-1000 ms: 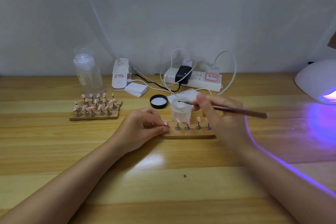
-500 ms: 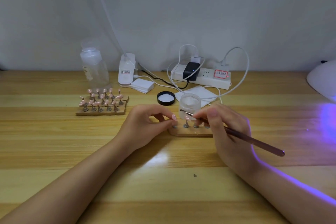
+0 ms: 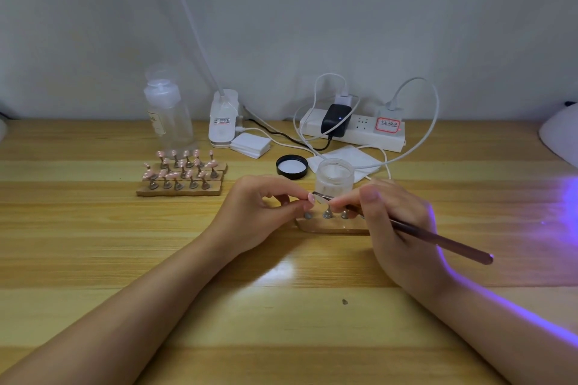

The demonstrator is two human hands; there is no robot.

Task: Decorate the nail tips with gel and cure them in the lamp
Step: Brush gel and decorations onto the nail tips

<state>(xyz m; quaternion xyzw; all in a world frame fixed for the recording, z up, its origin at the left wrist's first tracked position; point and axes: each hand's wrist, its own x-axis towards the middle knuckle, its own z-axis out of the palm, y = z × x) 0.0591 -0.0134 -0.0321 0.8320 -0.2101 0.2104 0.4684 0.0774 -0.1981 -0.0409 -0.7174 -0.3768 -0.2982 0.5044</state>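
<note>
My left hand [image 3: 259, 212] pinches a pink nail tip [image 3: 311, 198] between thumb and forefinger, just above a small wooden stand [image 3: 331, 225] with metal pegs. My right hand [image 3: 394, 228] grips a brown gel brush [image 3: 438, 239] like a pen; its flat bristle end touches the pink tip. Behind both hands stands an open frosted gel jar [image 3: 334, 176], its black lid [image 3: 291, 166] lying to the left. The white curing lamp [image 3: 561, 134] shows at the right edge and casts purple light on the table.
A second wooden stand [image 3: 181, 180] with several pink nail tips sits at the left. Behind are a clear bottle [image 3: 167, 112], a white clip lamp base [image 3: 222, 119], white pads [image 3: 250, 144], a tissue [image 3: 347, 159] and a power strip [image 3: 353, 130] with cables.
My right hand brought the brush from the jar down to the nail tip in my left hand. The view has shifted left, so less of the curing lamp shows.
</note>
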